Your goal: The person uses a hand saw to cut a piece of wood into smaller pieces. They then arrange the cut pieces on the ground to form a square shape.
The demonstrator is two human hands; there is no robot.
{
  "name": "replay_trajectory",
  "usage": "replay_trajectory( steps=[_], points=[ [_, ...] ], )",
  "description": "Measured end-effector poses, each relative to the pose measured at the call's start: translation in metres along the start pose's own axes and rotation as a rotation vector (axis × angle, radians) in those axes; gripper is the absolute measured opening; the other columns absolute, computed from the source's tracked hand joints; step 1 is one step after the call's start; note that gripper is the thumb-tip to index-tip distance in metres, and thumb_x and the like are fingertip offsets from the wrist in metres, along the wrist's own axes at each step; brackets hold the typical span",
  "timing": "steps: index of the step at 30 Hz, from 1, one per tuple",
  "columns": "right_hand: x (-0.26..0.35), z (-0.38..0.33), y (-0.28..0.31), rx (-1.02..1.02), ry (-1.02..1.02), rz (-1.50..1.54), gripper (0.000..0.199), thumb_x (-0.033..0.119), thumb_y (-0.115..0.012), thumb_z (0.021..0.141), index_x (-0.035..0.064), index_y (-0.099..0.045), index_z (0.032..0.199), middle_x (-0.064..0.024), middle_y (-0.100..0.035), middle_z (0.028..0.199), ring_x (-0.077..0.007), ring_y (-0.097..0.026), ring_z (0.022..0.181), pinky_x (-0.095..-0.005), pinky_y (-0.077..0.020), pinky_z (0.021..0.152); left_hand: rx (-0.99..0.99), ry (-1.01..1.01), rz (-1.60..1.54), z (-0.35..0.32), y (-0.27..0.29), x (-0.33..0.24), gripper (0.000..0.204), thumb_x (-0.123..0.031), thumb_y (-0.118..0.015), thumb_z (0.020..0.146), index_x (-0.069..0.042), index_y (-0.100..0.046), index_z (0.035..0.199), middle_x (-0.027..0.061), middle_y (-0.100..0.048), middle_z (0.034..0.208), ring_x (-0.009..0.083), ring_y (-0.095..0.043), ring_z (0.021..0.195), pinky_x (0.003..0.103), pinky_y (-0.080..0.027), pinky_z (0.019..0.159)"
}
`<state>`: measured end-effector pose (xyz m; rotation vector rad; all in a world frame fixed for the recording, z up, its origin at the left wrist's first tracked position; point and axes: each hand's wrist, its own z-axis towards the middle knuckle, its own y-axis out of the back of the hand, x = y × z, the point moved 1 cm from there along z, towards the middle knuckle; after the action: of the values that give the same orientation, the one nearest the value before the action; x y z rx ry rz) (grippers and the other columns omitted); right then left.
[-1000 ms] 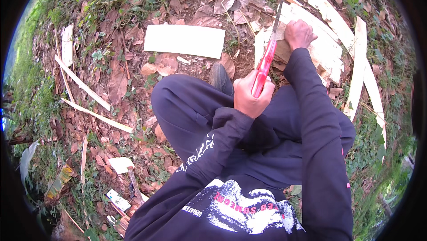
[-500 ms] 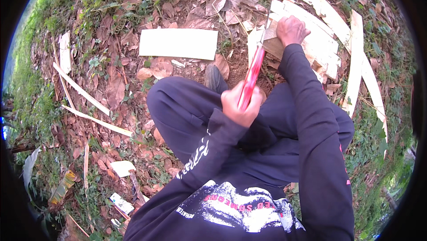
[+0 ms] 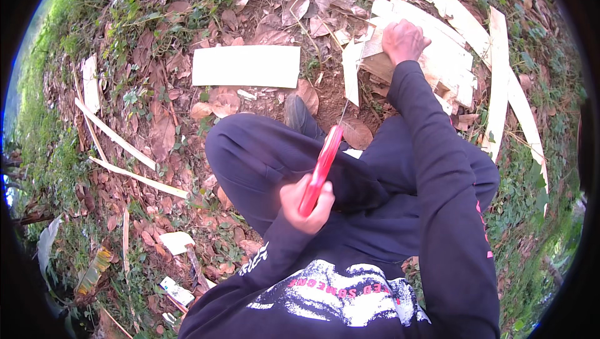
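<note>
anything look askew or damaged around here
Yes: a pale strip sits askew at the left end of the wood stack under the right hand, angled away from the boards rather than lined up with them. Whether it is attached is unclear.

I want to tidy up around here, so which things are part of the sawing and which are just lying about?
Part of the job:
red-handled saw, in the left hand
stacked pale wood, under the right hand

Seemingly just lying about:
rectangular pale board
thin strips at left
long slats at right
dry leaves
</note>
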<state>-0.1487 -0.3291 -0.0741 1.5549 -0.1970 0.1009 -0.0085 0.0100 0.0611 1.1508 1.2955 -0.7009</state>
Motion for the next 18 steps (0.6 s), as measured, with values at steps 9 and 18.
replay_trajectory(
  steps=[9,18],
  points=[
    [-0.004,-0.004,0.000,0.004,0.001,-0.001,0.038,0.029,-0.045,0.088,0.0034,-0.072,0.091,-0.0177,-0.073,0.094,-0.0313,-0.063,0.099,-0.0546,-0.0353,0.096,-0.029,0.023,-0.172,0.088,-0.062,0.016,0.012,-0.004,-0.065,0.091,0.001,-0.060,0.081,-0.0011,-0.052,0.059,0.0039,-0.047,0.053,0.027,-0.038,0.049],
    [0.005,-0.011,-0.004,-0.045,0.017,0.017,0.036,0.028,-0.046,0.089,0.0043,-0.073,0.087,-0.0157,-0.072,0.091,-0.0308,-0.063,0.097,-0.0547,-0.0362,0.097,-0.054,-0.069,-0.130,0.104,-0.074,0.032,0.007,-0.002,-0.063,0.091,0.003,-0.064,0.087,-0.0015,-0.055,0.063,0.0022,-0.047,0.057,0.026,-0.039,0.051]
  ],
)
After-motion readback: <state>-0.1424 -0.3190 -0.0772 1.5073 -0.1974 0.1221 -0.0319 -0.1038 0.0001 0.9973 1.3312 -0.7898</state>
